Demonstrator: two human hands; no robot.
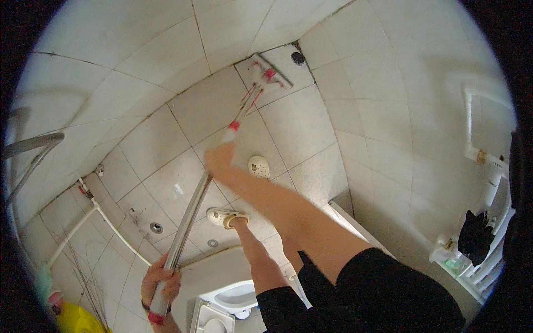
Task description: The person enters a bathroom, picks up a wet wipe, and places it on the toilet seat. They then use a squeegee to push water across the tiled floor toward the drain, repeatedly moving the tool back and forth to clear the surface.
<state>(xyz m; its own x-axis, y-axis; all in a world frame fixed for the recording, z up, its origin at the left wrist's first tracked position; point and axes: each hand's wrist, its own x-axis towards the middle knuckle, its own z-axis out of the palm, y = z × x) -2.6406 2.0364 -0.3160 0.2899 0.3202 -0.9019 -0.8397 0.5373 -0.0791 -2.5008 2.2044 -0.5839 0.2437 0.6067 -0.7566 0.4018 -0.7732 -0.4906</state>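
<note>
A sponge mop with a long silver handle and red fittings slants across the view. Near its upper end, at the lower left, my left hand is wrapped round the handle. My right hand grips the same handle lower down, just above a red collar, with my arm stretched forward. The wide mop head rests on the floor tiles by the far corner, close to a dark round hole. It looks slightly smeared by motion. Its sponge is mostly hidden beneath the frame.
My feet in cream clogs stand on the tiled floor. Floor drains lie at the left. Tiled walls close in on the far and right sides. A white pipe runs along the left; a white squat toilet is at the bottom.
</note>
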